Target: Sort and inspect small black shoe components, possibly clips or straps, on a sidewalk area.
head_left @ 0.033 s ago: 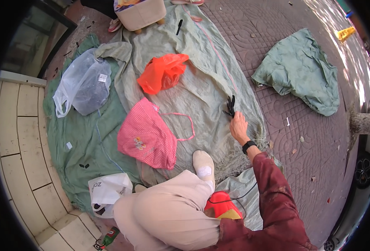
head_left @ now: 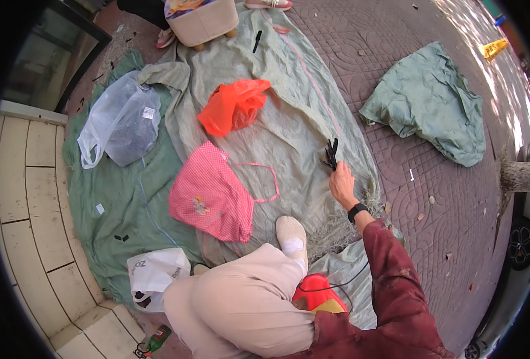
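Now, right hand (head_left: 342,181): fingers closed, pinching a bunch of black strips (head_left: 331,153).
Black strips: jutting beyond the fingers, over the right part of the pale green sheet (head_left: 295,161); cannot tell whether they touch it.
Pink checked cloth (head_left: 210,197): on the sheet, left of the hand.
Orange-red bag (head_left: 232,109): crumpled, just beyond.
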{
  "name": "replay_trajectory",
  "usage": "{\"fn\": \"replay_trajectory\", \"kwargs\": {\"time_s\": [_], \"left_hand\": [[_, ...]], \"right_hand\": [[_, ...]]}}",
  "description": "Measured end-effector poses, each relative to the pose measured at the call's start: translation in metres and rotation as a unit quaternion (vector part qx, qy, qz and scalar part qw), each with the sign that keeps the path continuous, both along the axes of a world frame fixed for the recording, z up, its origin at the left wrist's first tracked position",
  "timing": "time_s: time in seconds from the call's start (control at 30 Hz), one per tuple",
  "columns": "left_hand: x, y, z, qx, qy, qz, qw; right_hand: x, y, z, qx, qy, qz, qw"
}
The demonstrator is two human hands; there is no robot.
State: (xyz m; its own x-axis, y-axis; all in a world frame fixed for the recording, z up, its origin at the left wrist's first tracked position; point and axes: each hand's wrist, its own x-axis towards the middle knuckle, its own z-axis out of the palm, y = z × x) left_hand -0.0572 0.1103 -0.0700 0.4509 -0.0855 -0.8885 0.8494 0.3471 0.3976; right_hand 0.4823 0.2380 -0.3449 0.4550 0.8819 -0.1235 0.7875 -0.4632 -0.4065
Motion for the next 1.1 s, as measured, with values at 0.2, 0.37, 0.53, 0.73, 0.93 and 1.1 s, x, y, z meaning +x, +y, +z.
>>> {"fn": "replay_trajectory", "kwargs": {"time_s": [0.2, 0.37, 0.53, 0.73, 0.93, 1.1], "left_hand": [[0.021, 0.008, 0.027, 0.026, -0.026, -0.015, 0.999], [0.038, 0.005, 0.064, 0.057, -0.05, -0.025, 0.997], [0.017, -0.055, 0.099, 0.084, -0.057, 0.005, 0.995], [0.066, -0.04, 0.153, 0.268, -0.15, 0.249, 0.918], [0.109, -0.019, 0.159, 0.302, -0.261, 0.423, 0.813], [0.118, -0.027, 0.155, 0.262, -0.337, 0.472, 0.771]], "right_hand": [[-0.004, -0.021, 0.044, 0.109, 0.088, -0.03, 0.99], [-0.012, -0.038, 0.114, 0.167, 0.247, -0.03, 0.954], [-0.054, -0.059, 0.251, 0.119, 0.565, 0.01, 0.816], [-0.126, -0.11, 0.364, 0.076, 0.703, 0.148, 0.691], [-0.176, -0.149, 0.397, -0.038, 0.746, 0.25, 0.616], [-0.196, -0.164, 0.4, -0.086, 0.693, 0.287, 0.656]]}}
